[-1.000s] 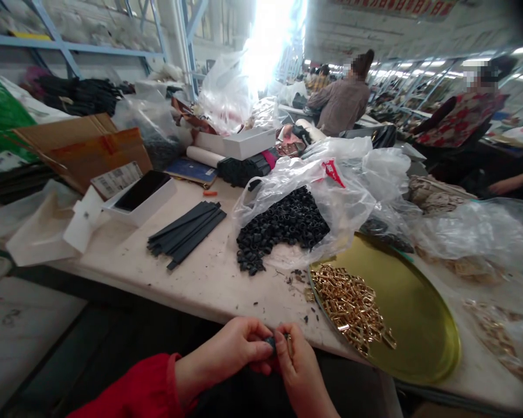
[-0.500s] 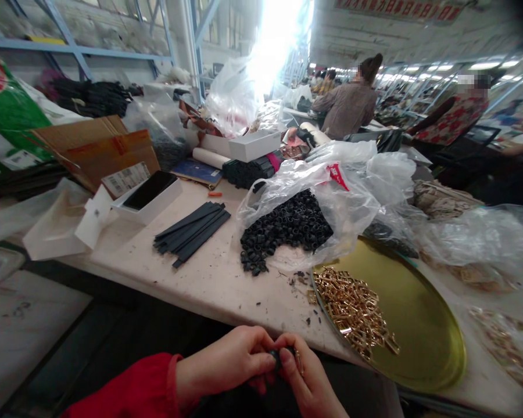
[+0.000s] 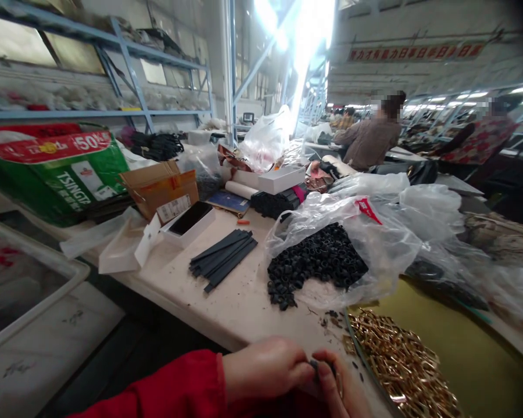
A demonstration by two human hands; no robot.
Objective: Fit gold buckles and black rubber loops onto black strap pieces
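Note:
My left hand (image 3: 268,370), in a red sleeve, and my right hand (image 3: 344,390) meet at the bottom edge of the view, just in front of the table's near edge. Both are closed, pinching one small black ring (image 3: 315,365) between their fingertips. A thin gold piece (image 3: 339,384) shows against my right fingers. Beyond them a heap of black rings (image 3: 316,264) spills from a clear plastic bag (image 3: 366,232). To the right lies a round gold tray (image 3: 462,342) holding a pile of gold metal clips (image 3: 401,366).
Dark flat strips (image 3: 222,258) and a white box with a black insert (image 3: 190,219) lie mid-table, with cardboard (image 3: 159,186) and a green sack (image 3: 56,168) at left. A white bin (image 3: 21,290) stands lower left. Other people sit at far tables.
The view has tilted up and swung left, so my hands sit lower and further right in the picture. They stay pinched together on the small black ring.

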